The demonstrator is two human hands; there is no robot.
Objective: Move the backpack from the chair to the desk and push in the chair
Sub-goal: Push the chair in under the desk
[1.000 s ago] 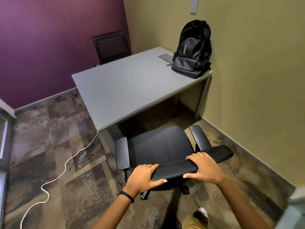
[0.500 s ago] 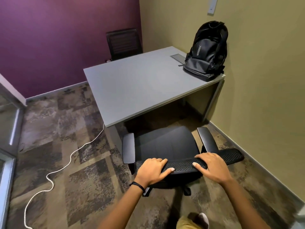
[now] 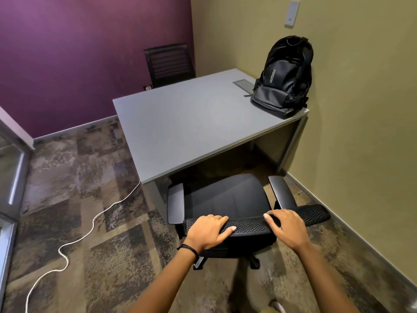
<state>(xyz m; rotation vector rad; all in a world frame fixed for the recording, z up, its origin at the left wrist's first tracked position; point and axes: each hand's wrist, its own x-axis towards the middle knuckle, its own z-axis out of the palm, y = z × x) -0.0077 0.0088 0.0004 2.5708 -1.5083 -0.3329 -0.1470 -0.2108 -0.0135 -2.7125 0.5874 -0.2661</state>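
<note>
Both my grips, left hand [image 3: 208,231] and right hand [image 3: 286,227], clasp the chair [image 3: 225,199] back; backpack [image 3: 285,75] sits on the counter [image 3: 191,123], so next I push straight under.

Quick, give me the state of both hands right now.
Left hand: closed on the top edge of the chair backrest, thumb at the rear.
Right hand: gripping the same backrest, further right.

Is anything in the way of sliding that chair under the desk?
Nothing visible blocks it. Both the left hand and right hand grip the chair back, and the space under the desk looks open. The backpack sits on top.
</note>
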